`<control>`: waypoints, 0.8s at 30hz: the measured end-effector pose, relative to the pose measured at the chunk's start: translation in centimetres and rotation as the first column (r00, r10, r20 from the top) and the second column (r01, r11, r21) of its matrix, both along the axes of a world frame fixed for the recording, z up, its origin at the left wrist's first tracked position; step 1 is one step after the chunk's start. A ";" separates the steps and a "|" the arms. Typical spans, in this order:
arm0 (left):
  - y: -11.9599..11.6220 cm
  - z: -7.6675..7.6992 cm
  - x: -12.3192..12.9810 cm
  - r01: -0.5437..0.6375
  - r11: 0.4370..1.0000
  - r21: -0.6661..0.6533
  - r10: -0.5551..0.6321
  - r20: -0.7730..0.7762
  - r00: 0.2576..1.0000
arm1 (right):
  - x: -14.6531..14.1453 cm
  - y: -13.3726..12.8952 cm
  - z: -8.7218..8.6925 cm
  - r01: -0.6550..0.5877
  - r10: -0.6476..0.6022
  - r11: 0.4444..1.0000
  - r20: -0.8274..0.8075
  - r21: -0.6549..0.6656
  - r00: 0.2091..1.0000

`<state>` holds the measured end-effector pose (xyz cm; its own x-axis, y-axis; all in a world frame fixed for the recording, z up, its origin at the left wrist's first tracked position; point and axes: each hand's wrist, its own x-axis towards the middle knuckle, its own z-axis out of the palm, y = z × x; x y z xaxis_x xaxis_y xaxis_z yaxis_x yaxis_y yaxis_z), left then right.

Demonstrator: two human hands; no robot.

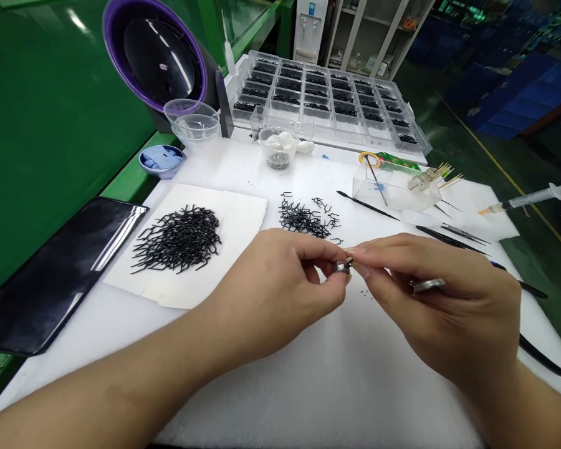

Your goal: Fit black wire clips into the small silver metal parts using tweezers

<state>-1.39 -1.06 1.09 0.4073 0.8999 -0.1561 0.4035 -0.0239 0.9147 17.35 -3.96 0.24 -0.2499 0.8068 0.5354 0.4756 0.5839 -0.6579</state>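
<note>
My left hand [280,280] pinches a small silver metal part [341,267] between thumb and forefinger. The fingertips of my right hand [434,299] press against that same part from the right, and a flat silver piece [427,285] lies tucked among its fingers. Just beyond my hands lies a loose heap of bent black wire pieces [303,219]. A larger tangled pile of the same wire [177,240] rests on a white paper sheet [243,215] to the left. Several tiny dark specks [365,292] dot the white foam mat [308,380] below my fingers.
A clear compartment box [322,100] holds black parts at the back. Nearby are a cup with white cotton [278,146], stacked plastic cups [191,121], a blue dish [161,161], a clear acrylic stand [395,193], black tweezers [451,240], a syringe [533,198] and a dark tablet [51,274].
</note>
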 end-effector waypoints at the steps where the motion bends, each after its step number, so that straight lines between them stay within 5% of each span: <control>1: 0.0 -0.1 0.0 -0.005 1.000 0.005 0.004 0.007 1.000 | -0.1 0.0 -0.1 0.004 -0.004 1.000 -0.010 0.002 1.000; 24: -0.5 -0.5 -0.1 -0.032 0.983 0.183 0.043 -0.061 0.997 | -0.6 -0.1 -1.8 -0.029 0.034 0.996 -0.064 0.078 0.997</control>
